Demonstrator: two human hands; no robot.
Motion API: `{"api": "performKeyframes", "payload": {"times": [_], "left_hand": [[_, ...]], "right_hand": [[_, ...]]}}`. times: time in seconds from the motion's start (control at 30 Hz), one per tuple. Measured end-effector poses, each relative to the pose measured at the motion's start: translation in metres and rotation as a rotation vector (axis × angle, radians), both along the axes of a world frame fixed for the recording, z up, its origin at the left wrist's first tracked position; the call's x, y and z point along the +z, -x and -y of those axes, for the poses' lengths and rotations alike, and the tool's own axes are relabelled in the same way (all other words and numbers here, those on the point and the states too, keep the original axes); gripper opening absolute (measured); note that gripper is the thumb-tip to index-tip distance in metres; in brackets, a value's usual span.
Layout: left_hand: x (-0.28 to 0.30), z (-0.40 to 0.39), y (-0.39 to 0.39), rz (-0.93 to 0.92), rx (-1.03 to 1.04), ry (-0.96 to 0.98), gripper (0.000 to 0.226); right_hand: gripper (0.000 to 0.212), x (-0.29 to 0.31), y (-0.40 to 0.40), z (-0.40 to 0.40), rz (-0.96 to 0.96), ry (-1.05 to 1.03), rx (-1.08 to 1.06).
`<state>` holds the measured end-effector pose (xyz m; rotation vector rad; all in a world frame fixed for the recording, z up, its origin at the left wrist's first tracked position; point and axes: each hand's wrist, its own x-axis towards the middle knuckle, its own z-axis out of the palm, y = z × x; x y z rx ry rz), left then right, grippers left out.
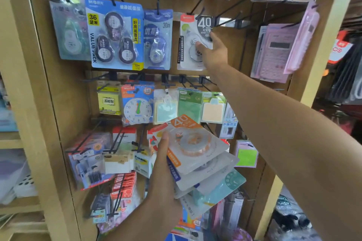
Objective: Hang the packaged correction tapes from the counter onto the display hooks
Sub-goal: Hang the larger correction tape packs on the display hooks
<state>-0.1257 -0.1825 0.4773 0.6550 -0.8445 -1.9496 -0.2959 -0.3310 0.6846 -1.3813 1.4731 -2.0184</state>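
Correction tape pack (193, 42): on hook, steadied for seating
Right hand (213, 53): pinching pack's edge
Left hand (163, 164): gripping spare stack (203, 162), staged for hanging

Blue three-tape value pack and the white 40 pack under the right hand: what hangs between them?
In the head view, one purple 30m correction tape pack hangs between the blue value pack and the white 40 pack, which the right hand touches.
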Motion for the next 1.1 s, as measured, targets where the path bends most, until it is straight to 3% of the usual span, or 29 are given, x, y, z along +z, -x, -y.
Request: {"api": "performKeyframes", "payload": {"times": [0.33, 0.43, 0.5, 0.6, 0.67, 0.73, 0.8, 0.9, 1.1], "left_hand": [[-0.003, -0.006, -0.004, -0.002, 0.102, -0.038, 0.068], [-0.008, -0.018, 0.001, -0.028, 0.143, -0.092, 0.068], [-0.016, -0.024, 0.005, -0.052, 0.174, -0.094, 0.068], [-0.031, -0.031, 0.013, -0.076, 0.212, -0.106, 0.073], [-0.039, -0.035, 0.017, -0.062, 0.255, -0.127, 0.086], [-0.046, -0.038, 0.022, -0.030, 0.298, -0.160, 0.097], [-0.054, -0.041, 0.026, -0.019, 0.314, -0.181, 0.093], [-0.067, -0.047, 0.028, -0.042, 0.298, -0.190, 0.087], [-0.075, -0.060, 0.021, 0.033, 0.264, -0.244, 0.105]], "right_hand": [[0.074, -0.005, -0.002, -0.025, -0.111, -0.149, -0.041], [0.049, -0.031, -0.012, -0.088, -0.288, -0.154, 0.141], [0.039, -0.055, -0.020, -0.140, -0.481, -0.278, 0.298], [0.042, -0.097, -0.021, -0.196, -0.693, -0.481, 0.451], [0.065, -0.125, -0.016, -0.211, -0.754, -0.576, 0.502], [0.084, -0.145, -0.010, -0.215, -0.717, -0.628, 0.469], [0.076, -0.158, -0.006, -0.217, -0.615, -0.655, 0.497], [0.089, -0.173, 0.004, -0.220, -0.472, -0.666, 0.507], [0.071, -0.189, 0.013, -0.230, -0.242, -0.614, 0.472]]}}
